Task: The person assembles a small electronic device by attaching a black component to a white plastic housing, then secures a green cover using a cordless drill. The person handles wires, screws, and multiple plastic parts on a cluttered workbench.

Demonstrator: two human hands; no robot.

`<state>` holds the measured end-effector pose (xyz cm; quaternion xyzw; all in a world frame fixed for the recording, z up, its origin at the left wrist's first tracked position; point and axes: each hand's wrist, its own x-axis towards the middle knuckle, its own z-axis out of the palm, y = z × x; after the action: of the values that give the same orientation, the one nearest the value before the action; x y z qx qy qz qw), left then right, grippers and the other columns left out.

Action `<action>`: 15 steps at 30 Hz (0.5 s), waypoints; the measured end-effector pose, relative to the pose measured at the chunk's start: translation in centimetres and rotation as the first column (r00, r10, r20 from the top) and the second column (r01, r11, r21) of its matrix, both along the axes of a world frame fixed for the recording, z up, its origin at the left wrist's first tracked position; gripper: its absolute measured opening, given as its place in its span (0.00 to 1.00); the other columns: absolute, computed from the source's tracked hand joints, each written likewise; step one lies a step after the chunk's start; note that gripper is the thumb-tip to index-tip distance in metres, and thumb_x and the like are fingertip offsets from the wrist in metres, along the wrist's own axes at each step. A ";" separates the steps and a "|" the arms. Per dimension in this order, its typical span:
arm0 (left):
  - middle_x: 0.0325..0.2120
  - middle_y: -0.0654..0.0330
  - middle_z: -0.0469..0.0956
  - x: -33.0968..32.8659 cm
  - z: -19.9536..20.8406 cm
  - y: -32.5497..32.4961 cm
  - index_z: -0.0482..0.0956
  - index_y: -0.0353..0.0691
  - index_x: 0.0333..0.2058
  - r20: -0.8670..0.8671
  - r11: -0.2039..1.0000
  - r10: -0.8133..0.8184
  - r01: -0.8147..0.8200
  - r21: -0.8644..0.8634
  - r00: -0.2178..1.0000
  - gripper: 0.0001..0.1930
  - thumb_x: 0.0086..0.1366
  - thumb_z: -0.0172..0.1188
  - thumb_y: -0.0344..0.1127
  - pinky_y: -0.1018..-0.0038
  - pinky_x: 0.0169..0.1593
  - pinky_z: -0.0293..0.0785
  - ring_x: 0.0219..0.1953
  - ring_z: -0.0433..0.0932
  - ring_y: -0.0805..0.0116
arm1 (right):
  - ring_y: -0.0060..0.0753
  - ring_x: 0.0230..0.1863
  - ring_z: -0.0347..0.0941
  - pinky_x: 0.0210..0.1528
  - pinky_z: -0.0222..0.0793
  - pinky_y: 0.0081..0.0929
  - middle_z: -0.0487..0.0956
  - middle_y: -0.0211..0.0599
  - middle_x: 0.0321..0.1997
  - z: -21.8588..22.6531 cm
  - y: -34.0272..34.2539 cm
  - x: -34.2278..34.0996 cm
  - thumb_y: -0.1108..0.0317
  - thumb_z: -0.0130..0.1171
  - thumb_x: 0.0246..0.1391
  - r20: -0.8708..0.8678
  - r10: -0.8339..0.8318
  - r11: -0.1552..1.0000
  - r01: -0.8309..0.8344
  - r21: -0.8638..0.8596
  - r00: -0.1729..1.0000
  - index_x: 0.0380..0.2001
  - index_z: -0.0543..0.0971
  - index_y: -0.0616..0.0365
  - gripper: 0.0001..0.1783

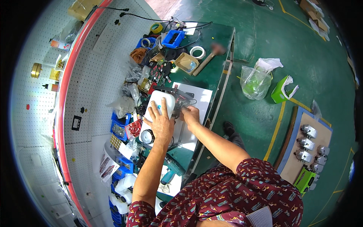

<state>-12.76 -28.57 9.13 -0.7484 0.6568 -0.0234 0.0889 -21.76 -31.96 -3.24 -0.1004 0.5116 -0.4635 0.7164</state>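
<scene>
A white, rounded appliance housing [165, 99] lies on the bench, with a round black-rimmed silver part [147, 136] at its near end. My left hand [160, 126] rests on top of it, fingers spread and lying flat on the white surface. Dark metal parts and wires [181, 100] show along the housing's right side. There my right hand [190, 114] has its fingers curled and closed against these parts; what it pinches is hidden. A white sheet [198, 94] lies beneath the work.
A mallet [208, 60], a white tape roll [197, 52], a cardboard tray [186, 63] and a blue bin [173, 39] sit on the far bench. A teal power drill [173, 169] lies nearby. Pegboard [102, 75] stands left; a cart [302, 128] with several white units is right.
</scene>
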 end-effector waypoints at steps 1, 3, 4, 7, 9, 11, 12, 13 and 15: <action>0.75 0.40 0.46 0.1 -0.1 0.0 0.44 0.58 0.77 0.000 1.000 -0.001 0.001 -0.001 1.000 0.56 0.57 0.72 0.37 0.23 0.67 0.49 0.75 0.50 0.36 | 0.29 0.26 0.78 0.27 0.77 0.31 0.79 0.34 0.30 0.5 0.1 -0.1 0.75 0.63 0.59 -0.037 -0.047 0.999 0.046 -0.025 0.998 0.44 0.75 0.65 0.12; 0.75 0.40 0.46 0.2 -0.1 0.0 0.44 0.58 0.77 0.001 1.000 -0.001 0.001 -0.003 1.000 0.56 0.56 0.72 0.37 0.23 0.67 0.49 0.75 0.50 0.36 | 0.33 0.29 0.80 0.32 0.79 0.33 0.81 0.38 0.34 1.8 0.3 0.1 0.78 0.64 0.57 -0.104 -0.146 0.987 0.138 -0.080 0.984 0.58 0.70 0.66 0.26; 0.75 0.40 0.46 0.2 0.0 0.0 0.44 0.57 0.77 0.000 1.000 0.000 0.000 -0.004 1.000 0.56 0.56 0.72 0.37 0.23 0.67 0.48 0.75 0.50 0.36 | 0.35 0.31 0.81 0.34 0.79 0.34 0.81 0.40 0.36 2.0 0.3 0.3 0.79 0.64 0.56 -0.213 -0.162 0.983 0.139 -0.121 0.963 0.63 0.64 0.65 0.33; 0.75 0.39 0.46 0.2 -0.4 -0.1 0.45 0.56 0.77 -0.024 0.999 -0.007 0.006 -0.040 1.000 0.57 0.53 0.73 0.37 0.24 0.67 0.45 0.75 0.49 0.35 | 0.40 0.38 0.82 0.43 0.79 0.34 0.82 0.45 0.39 1.6 0.7 0.7 0.82 0.64 0.53 -0.410 -0.209 0.969 0.133 -0.207 0.888 0.74 0.52 0.61 0.48; 0.75 0.39 0.46 0.3 -0.4 0.1 0.46 0.55 0.77 -0.047 0.998 -0.007 0.004 -0.059 0.999 0.58 0.52 0.74 0.38 0.24 0.67 0.44 0.75 0.49 0.35 | 0.41 0.42 0.82 0.48 0.78 0.33 0.83 0.46 0.40 1.4 1.2 0.9 0.81 0.64 0.52 -0.394 -0.212 0.966 0.130 -0.224 0.894 0.76 0.52 0.59 0.50; 0.75 0.38 0.46 0.1 0.0 0.1 0.46 0.55 0.77 -0.071 0.998 -0.014 0.009 -0.068 0.997 0.60 0.51 0.76 0.40 0.24 0.67 0.44 0.75 0.49 0.36 | 0.37 0.42 0.81 0.48 0.77 0.34 0.83 0.44 0.40 0.8 1.0 1.2 0.81 0.64 0.53 -0.471 -0.274 0.923 0.092 -0.373 0.839 0.71 0.61 0.60 0.42; 0.75 0.38 0.46 -0.1 0.2 0.0 0.46 0.55 0.77 -0.064 0.999 -0.019 0.016 -0.049 0.998 0.59 0.51 0.75 0.39 0.24 0.67 0.45 0.75 0.49 0.35 | 0.36 0.42 0.81 0.47 0.77 0.35 0.83 0.44 0.40 0.2 0.8 1.3 0.81 0.64 0.53 -0.503 -0.312 0.894 0.070 -0.443 0.806 0.69 0.66 0.60 0.39; 0.74 0.38 0.47 -0.3 0.4 -0.2 0.46 0.56 0.77 -0.058 0.999 -0.026 0.024 -0.030 0.998 0.58 0.52 0.75 0.39 0.23 0.67 0.46 0.75 0.49 0.34 | 0.34 0.39 0.81 0.42 0.78 0.34 0.83 0.40 0.40 -0.4 0.5 1.2 0.77 0.64 0.56 -0.509 -0.310 0.880 0.040 -0.473 0.803 0.67 0.68 0.61 0.35; 0.74 0.38 0.47 -0.2 0.4 -0.3 0.46 0.56 0.77 -0.046 0.999 -0.031 0.031 -0.012 0.998 0.58 0.52 0.75 0.39 0.22 0.67 0.47 0.75 0.49 0.34 | 0.30 0.31 0.82 0.30 0.80 0.32 0.81 0.34 0.40 -0.8 0.0 1.1 0.69 0.64 0.60 -0.518 -0.300 0.847 -0.026 -0.531 0.801 0.62 0.73 0.62 0.27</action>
<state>-12.99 -28.85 9.58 -0.7391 0.6700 -0.0113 0.0692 -20.66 -32.00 -4.03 -0.3856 0.5695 -0.5817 0.4342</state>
